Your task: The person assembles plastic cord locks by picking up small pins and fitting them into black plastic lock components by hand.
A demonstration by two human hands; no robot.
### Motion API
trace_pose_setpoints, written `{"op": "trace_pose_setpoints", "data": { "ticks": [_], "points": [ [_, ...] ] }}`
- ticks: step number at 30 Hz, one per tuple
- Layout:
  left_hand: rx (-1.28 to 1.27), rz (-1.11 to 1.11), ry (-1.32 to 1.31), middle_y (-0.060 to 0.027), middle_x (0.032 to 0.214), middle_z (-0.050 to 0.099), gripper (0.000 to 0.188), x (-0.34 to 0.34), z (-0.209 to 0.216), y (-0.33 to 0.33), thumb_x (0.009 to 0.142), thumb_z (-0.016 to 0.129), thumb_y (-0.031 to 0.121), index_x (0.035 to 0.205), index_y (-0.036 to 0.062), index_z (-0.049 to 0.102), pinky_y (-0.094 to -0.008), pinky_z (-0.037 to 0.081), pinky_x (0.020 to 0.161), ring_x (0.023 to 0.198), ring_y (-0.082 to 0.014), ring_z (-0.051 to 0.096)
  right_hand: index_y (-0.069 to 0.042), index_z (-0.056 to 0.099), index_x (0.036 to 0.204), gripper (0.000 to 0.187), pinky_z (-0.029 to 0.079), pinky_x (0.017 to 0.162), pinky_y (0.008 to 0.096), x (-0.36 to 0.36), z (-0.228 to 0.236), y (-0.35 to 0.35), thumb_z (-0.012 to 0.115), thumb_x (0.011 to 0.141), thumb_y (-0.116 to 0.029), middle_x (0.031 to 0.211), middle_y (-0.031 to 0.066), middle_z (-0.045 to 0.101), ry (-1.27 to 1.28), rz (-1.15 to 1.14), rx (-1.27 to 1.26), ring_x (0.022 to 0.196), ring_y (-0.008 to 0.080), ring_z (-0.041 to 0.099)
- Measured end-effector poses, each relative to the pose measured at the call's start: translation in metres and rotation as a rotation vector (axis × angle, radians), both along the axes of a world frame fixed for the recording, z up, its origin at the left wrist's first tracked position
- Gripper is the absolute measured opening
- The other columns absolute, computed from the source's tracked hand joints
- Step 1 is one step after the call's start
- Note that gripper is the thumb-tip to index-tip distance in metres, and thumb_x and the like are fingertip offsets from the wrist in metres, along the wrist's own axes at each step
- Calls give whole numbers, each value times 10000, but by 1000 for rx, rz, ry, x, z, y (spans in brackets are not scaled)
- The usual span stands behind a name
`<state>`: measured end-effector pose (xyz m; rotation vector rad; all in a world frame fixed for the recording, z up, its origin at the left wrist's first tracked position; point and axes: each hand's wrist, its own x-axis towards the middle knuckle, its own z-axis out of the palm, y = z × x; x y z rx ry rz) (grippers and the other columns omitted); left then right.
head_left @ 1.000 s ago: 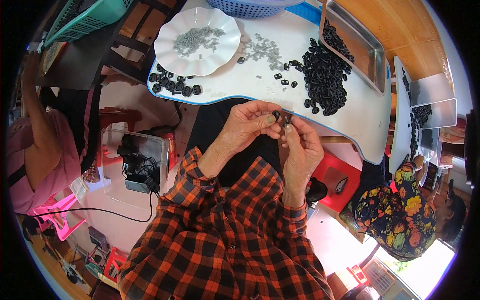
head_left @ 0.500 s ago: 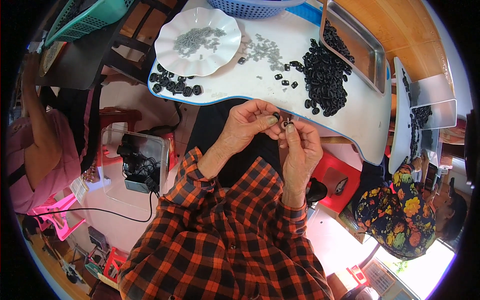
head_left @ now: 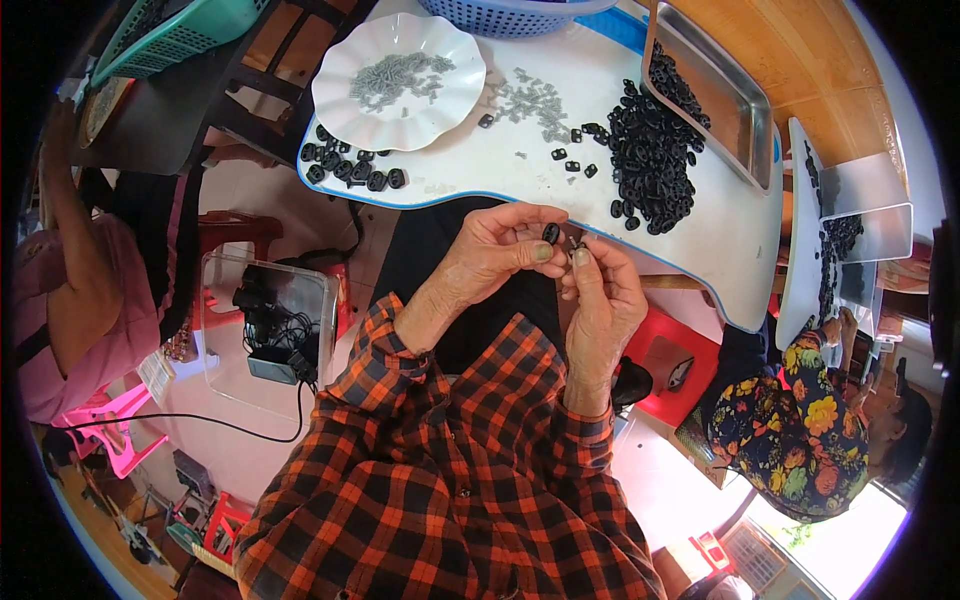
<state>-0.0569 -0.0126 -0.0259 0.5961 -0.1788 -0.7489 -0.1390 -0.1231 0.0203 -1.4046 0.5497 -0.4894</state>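
Observation:
My left hand (head_left: 492,250) pinches a small black oval plastic piece (head_left: 551,233) between thumb and fingers, with the piece's face turned up. Close beside it, my right hand (head_left: 604,295) is closed, thumb against forefinger, on a small dark piece (head_left: 577,248) with a thin greyish bit at its top. My fingers hide most of that piece. Both hands are just off the table's near edge, above my lap. A scalloped white plate (head_left: 335,110) at the left holds many small grey pins (head_left: 390,80). More grey pins (head_left: 535,100) lie loose on the white table (head_left: 480,170).
A heap of black pieces (head_left: 650,165) spills from a tilted metal tray (head_left: 735,120) at the right. Chunkier black pieces (head_left: 360,172) sit below the plate. A blue basket (head_left: 510,18) stands at the back. People work on both sides, near a red stool (head_left: 680,365).
The black oval piece in my left hand has turned to show more of its face. It and the piece in my right hand are slightly farther apart.

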Motion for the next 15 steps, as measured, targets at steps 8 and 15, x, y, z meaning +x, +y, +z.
{"op": "trace_pose_setpoints", "data": {
  "ticks": [8, 15],
  "points": [
    [-177, -87, 100, -158, 971, 648, 340, 5, -15, 2, 870, 602, 58, 1186, -49, 537, -300, 587, 683, 786, -197, 666, 9, 629, 974, 123, 410, 527, 166, 1, 6, 4, 618, 855, -23, 744, 14, 601, 44, 12, -32, 594, 45, 524],
    [-344, -110, 316, -151, 1048, 647, 340, 4, -23, 1, 895, 585, 129, 1204, -5, 542, -285, 545, 711, 775, -174, 649, 5, 632, 973, 123, 433, 536, 174, 1, 11, 5, 614, 854, -22, 757, 19, 607, 29, 24, -19, 609, 53, 545]
  ]
}}
